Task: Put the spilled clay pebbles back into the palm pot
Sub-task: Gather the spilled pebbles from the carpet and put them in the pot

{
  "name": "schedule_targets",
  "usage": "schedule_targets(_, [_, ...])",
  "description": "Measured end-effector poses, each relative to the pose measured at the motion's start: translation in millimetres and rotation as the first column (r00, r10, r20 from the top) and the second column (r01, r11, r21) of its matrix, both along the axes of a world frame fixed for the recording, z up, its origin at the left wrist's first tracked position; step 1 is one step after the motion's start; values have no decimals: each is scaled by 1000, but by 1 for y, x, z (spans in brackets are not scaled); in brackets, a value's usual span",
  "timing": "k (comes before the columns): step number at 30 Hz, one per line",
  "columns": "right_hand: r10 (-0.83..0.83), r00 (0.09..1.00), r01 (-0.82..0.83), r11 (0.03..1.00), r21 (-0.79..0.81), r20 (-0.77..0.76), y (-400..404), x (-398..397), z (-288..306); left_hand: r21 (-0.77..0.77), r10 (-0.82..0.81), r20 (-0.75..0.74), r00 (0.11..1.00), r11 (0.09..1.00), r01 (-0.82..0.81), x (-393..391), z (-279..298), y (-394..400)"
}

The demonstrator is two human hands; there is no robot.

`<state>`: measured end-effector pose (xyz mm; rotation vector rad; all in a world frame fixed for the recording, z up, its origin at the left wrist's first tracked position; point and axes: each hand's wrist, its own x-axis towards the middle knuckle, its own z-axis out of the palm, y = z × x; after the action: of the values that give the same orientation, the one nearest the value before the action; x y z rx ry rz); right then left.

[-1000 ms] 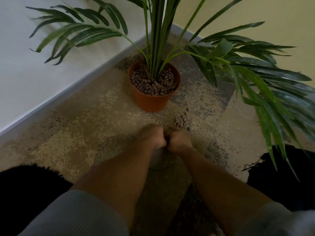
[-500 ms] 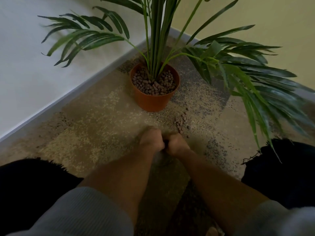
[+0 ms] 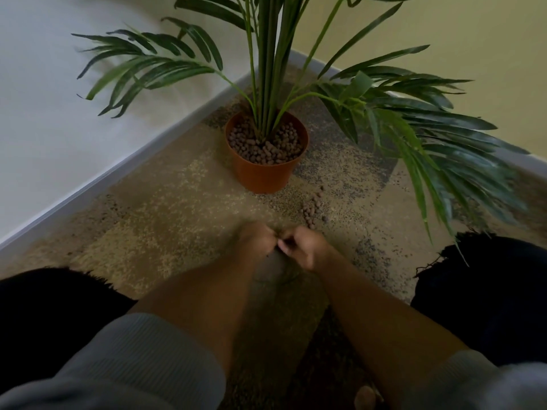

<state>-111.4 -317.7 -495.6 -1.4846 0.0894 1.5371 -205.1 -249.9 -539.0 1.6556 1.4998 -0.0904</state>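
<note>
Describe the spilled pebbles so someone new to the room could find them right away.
Find the orange pot with the palm in the corner. Just in front of it, slightly right, a small trail of brown pebbles lies loose on the carpet, unlike those heaped inside the pot.

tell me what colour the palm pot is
The palm pot is terracotta orange, a plain smooth wall with no pattern, best seen in the head view.

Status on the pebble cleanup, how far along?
Early. Done: nothing evident; the pot holds pebbles, but a spilled cluster lies on the carpet beside it. In hand: left hand and right hand meet short of the cluster; contents unclear. Left: gather the cluster and pot it.
</note>
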Motion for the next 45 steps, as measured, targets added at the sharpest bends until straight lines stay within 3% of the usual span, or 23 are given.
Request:
schedule_targets(1, [-59,996,60,998,9,-73,0,1,0,-127,155,145,977,982,-137,-2,-2,3])
schedule_targets(3, [-134,976,142,989,36,-171,1,2,0,-458,467,355,810,842,-284,-6,-3,7])
schedule_targets(6, [-169,968,188,978,91,-186,4,4,-1,-739,806,305,507,536,-408,-16,-4,10])
schedule_targets(11, [-207,963,230,965,124,-173,18,2,9,-884,933,288,215,345,-316,-25,15,21])
schedule_targets(16, [-226,956,264,942,209,-186,40,-2,42,-907,948,317,-37,292,-302,-23,56,43])
schedule_targets(20, [-250,939,319,890,325,-237,61,-1,77,-895,903,386,-190,316,-315,-24,96,66])
schedule_targets(25, [-278,939,337,853,399,-201,91,-3,107,-817,820,553,-147,500,-288,-12,138,89])
schedule_targets(29, [-226,969,248,856,454,-103,101,-2,120,-770,769,635,-72,623,-140,-9,157,95])
schedule_targets(31, [-233,968,251,843,475,-96,103,0,121,-774,768,634,-96,631,-62,-10,164,93])
schedule_targets(35, [-247,964,262,839,476,-95,101,6,114,-803,789,595,-154,593,-67,-12,166,91])
schedule_targets(40, [-277,910,390,823,413,-307,82,11,92,-813,798,582,-157,568,-125,-19,145,77])
schedule_targets(42, [-258,933,341,853,394,-249,71,12,83,-792,791,604,-97,582,-185,-23,129,67])
schedule_targets(45, [-230,967,253,915,313,-107,58,14,69,-701,769,609,195,636,-322,-27,96,50])
